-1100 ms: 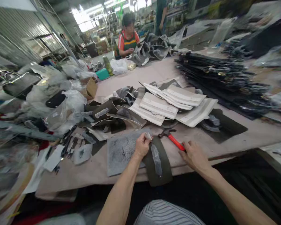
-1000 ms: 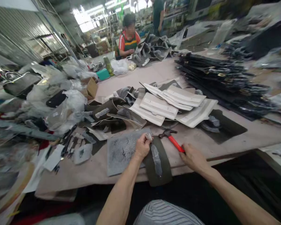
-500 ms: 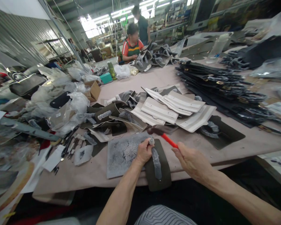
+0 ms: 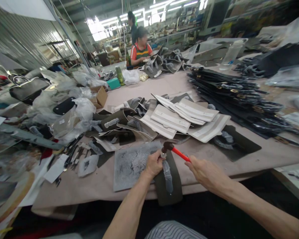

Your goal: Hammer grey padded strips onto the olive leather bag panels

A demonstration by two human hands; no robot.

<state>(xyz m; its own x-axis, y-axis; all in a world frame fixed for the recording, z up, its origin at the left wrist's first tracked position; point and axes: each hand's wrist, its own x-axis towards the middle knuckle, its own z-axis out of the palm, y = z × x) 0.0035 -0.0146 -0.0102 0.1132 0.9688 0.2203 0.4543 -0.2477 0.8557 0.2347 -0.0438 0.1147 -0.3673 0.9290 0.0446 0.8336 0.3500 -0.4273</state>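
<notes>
My right hand (image 4: 206, 171) is closed round the red handle of a hammer (image 4: 174, 150), whose dark head is down beside the fingertips of my left hand (image 4: 153, 164). That left hand is pinched on a small metal piece held upright on a dark olive leather strip (image 4: 169, 181). The strip lies over the table's front edge, with a plastic-wrapped part along its middle. A worn grey metal plate (image 4: 131, 164) lies just left of the strip, partly under my left hand.
Behind the strip lie white lined panels (image 4: 179, 118), dark leather pieces (image 4: 119, 121) and a tall stack of black bag parts (image 4: 239, 93). Plastic-wrapped goods (image 4: 64, 109) crowd the left. A person in a striped top (image 4: 141, 49) works at the table's far end.
My right hand picked the hammer up off the table, swung it over the strip and brought its head down at my left fingertips. My left hand has stayed pinched in place.
</notes>
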